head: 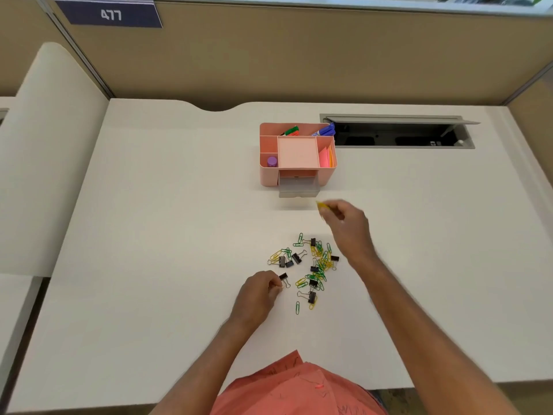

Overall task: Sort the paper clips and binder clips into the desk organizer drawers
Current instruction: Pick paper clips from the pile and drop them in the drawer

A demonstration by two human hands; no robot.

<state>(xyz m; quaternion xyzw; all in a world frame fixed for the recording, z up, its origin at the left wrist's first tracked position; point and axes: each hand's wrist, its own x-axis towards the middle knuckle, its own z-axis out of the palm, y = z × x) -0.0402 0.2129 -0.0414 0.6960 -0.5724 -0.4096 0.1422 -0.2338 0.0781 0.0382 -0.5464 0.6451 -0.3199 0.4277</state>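
We are working from the heap of mixed clips (pixel 305 269) in the middle of the counter (pixel 149 235). On the heap's left edge, our left hand (pixel 260 287) is pinching the wire handle of a black binder clip (pixel 283 278) that is lying on the counter. Beyond the heap and to its right, our right hand (pixel 344 218) is pinching a yellow paper clip (pixel 322 206) in the air, just short of the pink organizer's (pixel 297 154) open grey drawer (pixel 299 187). We judge the sorting barely begun; next we need to release the paper clip over that drawer.
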